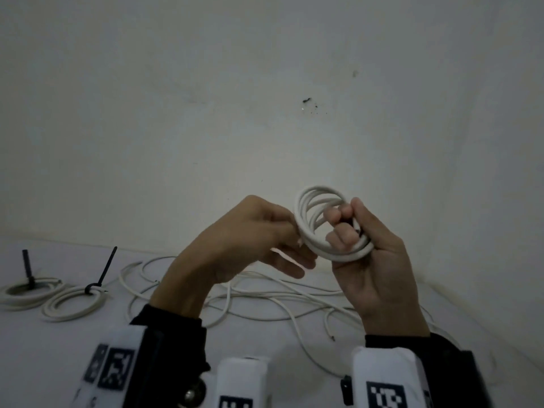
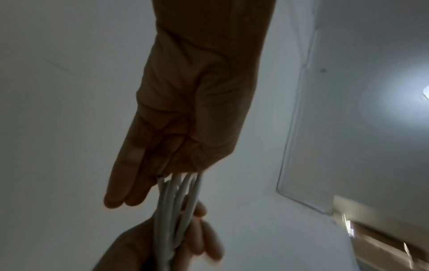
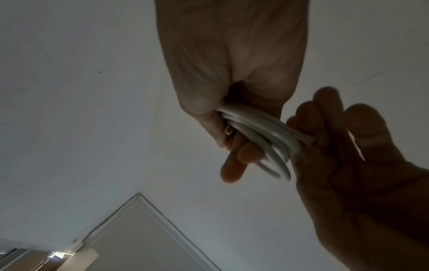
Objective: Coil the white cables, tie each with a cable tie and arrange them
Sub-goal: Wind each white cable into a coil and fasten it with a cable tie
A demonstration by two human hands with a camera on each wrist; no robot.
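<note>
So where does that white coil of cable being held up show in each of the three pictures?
Head view: the white coil is right of centre, between both hands.
Left wrist view: bottom centre, strands running down from the left hand.
Right wrist view: centre right, below the right hand.
Shared landmark: the plain white wall behind.

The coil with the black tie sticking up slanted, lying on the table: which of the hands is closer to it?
Left. The left hand is raised just right of the tied coil, pinching the untied coil held up in the air. The right hand grips that coil farther right.
</note>
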